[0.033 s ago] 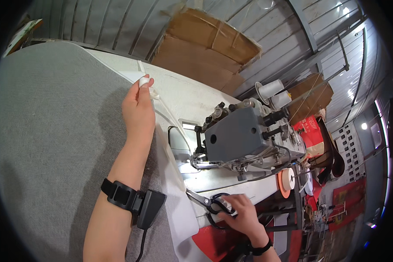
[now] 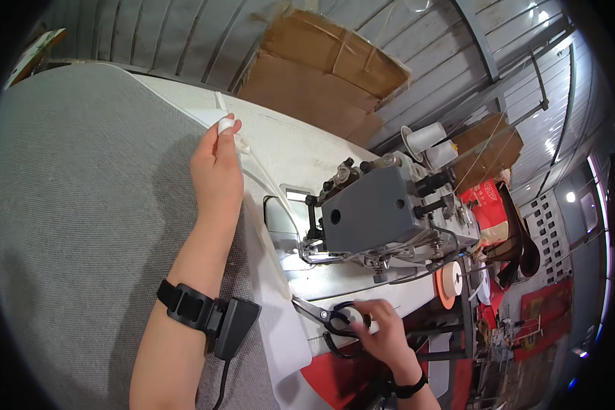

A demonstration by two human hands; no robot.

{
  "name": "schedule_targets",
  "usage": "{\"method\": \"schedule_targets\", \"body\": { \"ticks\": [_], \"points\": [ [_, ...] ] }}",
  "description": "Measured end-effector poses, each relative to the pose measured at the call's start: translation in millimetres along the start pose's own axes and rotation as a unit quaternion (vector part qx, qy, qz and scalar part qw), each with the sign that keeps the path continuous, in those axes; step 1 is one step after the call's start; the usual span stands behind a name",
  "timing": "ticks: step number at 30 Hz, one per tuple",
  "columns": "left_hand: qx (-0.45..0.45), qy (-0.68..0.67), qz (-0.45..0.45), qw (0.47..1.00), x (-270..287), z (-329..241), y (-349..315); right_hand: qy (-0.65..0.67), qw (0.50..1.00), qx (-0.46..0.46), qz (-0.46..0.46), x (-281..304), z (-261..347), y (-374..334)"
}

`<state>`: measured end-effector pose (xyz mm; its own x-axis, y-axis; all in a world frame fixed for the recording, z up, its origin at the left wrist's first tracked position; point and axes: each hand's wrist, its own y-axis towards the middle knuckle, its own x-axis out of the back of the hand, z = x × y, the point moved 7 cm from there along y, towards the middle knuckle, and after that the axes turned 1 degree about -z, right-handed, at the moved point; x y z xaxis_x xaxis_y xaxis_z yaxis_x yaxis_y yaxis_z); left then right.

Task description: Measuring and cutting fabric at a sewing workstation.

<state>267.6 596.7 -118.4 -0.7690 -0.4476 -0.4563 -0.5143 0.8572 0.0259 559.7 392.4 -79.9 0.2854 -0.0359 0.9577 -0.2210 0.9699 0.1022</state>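
Observation:
My left hand (image 2: pixel 217 167) is closed in a pinch at the edge of a large grey woven fabric (image 2: pixel 82 205). Something white shows at its fingertips; what exactly the pinch holds is hidden. From beside that hand a narrow white strip (image 2: pixel 270 179) runs to the grey sewing machine (image 2: pixel 372 212). Black-handled scissors (image 2: pixel 325 316) lie right of the fabric, the blade tip by a white cloth edge (image 2: pixel 280 335). Over their handle loops is my right hand (image 2: pixel 386 335), its fingers curved and apart, slightly blurred. A bit of white shows between thumb and fingers.
Thread cones (image 2: pixel 425 139) stand behind the machine. Rolls of orange and cream tape (image 2: pixel 449 281) hang at its right. Brown cardboard (image 2: pixel 314 75) leans on the metal wall beyond the white table (image 2: pixel 287 147). Red material (image 2: pixel 331 376) lies at the front.
My right hand has shifted slightly to the right and its fingers have drawn back from the scissor loops. The left hand, fabric and scissors stay in place.

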Motion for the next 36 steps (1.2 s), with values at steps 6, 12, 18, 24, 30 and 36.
{"method": "schedule_targets", "body": {
  "ticks": [6,12,18,24,30,36],
  "points": [
    [-0.047,0.076,0.012,0.996,2.1,-16.2,0.2,0.039,0.996,-0.048,-0.061,-16.2,-24.0,48.8],
    [-0.063,0.089,0.017,0.994,-4.7,-12.7,-3.7,-0.100,0.987,0.024,-0.126,-37.3,-23.1,68.0],
    [-0.063,0.101,0.017,0.993,-6.5,-14.6,-6.5,-0.116,0.984,0.067,-0.115,-25.2,-24.0,76.0],
    [-0.063,0.099,0.022,0.993,-3.3,-13.2,-4.0,-0.209,0.970,0.092,-0.081,-14.1,-3.0,94.3],
    [-0.050,0.095,0.025,0.994,-2.9,-15.1,-3.5,-0.319,0.925,0.203,0.020,-28.9,-27.0,90.0],
    [-0.074,0.109,0.022,0.991,-1.3,-16.4,-3.9,-0.238,0.953,0.095,0.159,-41.3,-56.2,89.9]
  ]
}}
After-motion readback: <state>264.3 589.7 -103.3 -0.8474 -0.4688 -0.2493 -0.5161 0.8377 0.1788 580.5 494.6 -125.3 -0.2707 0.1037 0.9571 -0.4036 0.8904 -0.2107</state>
